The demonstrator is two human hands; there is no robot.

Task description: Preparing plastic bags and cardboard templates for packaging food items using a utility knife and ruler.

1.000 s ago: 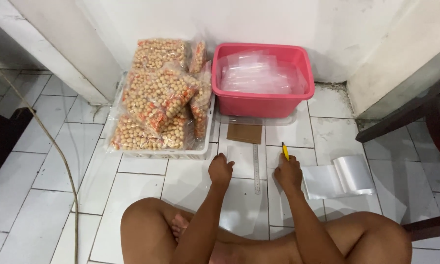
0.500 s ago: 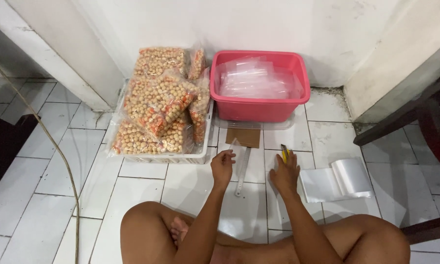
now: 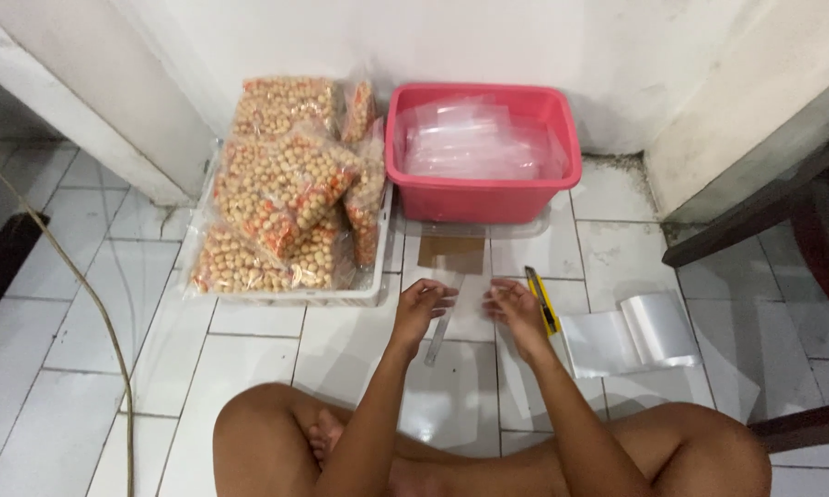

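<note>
- Open room is left only toward the knees: a white tray (image 3: 359, 296) of bagged snacks (image 3: 286, 198) and a red tub (image 3: 483, 198) of clear bags close off the wall side.
- A clear plastic sheet (image 3: 470, 304), judged light, limp and slippery, is spread on the floor tiles between the hands; it is best pinched at an edge.
- The left hand (image 3: 421, 308) and right hand (image 3: 518, 311) are held half-curled just above it, nothing gripped.
- A ruler (image 3: 437, 331) and a yellow cutter (image 3: 542, 300) lie just beside them.
</note>
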